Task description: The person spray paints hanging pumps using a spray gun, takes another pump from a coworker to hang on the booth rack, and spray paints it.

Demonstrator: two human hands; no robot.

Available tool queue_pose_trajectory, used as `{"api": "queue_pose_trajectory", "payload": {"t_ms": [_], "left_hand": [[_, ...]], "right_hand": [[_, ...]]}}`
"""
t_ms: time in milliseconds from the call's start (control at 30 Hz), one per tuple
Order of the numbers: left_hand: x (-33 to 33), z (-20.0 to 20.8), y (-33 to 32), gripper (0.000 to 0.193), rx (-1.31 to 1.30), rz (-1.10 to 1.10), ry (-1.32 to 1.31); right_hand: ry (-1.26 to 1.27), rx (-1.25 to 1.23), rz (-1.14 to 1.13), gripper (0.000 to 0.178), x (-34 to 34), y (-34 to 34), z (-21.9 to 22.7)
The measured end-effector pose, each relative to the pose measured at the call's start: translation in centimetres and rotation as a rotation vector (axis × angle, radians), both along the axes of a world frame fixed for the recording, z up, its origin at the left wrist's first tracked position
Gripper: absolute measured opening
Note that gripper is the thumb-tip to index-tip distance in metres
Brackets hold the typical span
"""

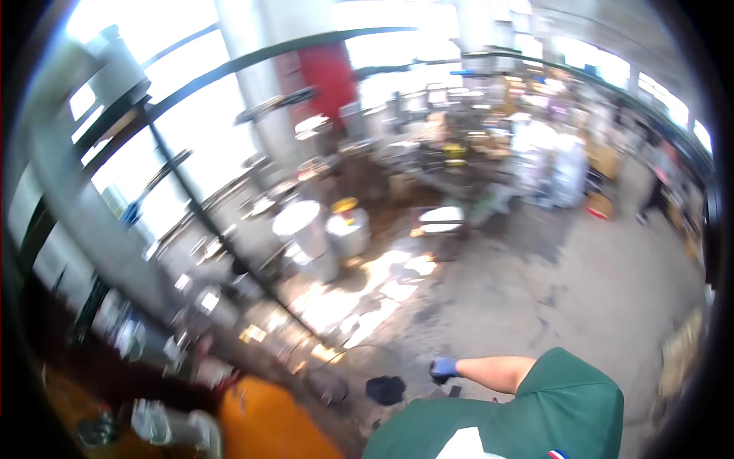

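My right arm, in a short green sleeve, reaches left across the lower part of the head view. My right hand (442,369) wears a blue and black glove and hangs above the grey floor (505,298). It is small and smeared, so its fingers and anything between them cannot be made out. Nearest to it, a black cloth-like patch (384,390) lies on the floor. My left hand is not in view.
An orange surface (275,424) with a pale pipe-like part (172,424) fills the lower left. A dark green frame bar (206,210) slants down beyond it. White buckets (348,233) stand mid-left. Wrapped white bundles (566,168) and a person (659,183) are farther right.
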State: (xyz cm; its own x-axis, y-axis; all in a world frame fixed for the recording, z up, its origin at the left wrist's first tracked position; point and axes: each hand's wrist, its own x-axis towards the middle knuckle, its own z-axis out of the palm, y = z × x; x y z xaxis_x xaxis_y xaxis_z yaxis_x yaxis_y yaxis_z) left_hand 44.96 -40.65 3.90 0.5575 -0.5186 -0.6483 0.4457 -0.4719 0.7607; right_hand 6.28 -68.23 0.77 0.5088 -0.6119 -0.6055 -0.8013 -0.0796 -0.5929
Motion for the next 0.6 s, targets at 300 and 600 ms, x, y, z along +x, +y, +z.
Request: {"api": "queue_pose_trajectory", "payload": {"t_ms": [300,600], "left_hand": [[-20.6,4.5,-28.9,0.029,-0.068,-0.814,-0.110],[-38.6,5.1,-45.7,0.028,-0.100,-1.227,-0.165]], "right_hand": [[-0.099,-0.131,-1.067,0.020,-48.0,19.2,6.3],[-0.120,-0.082,-1.742,0.042,-47.8,30.6,6.9]]}}
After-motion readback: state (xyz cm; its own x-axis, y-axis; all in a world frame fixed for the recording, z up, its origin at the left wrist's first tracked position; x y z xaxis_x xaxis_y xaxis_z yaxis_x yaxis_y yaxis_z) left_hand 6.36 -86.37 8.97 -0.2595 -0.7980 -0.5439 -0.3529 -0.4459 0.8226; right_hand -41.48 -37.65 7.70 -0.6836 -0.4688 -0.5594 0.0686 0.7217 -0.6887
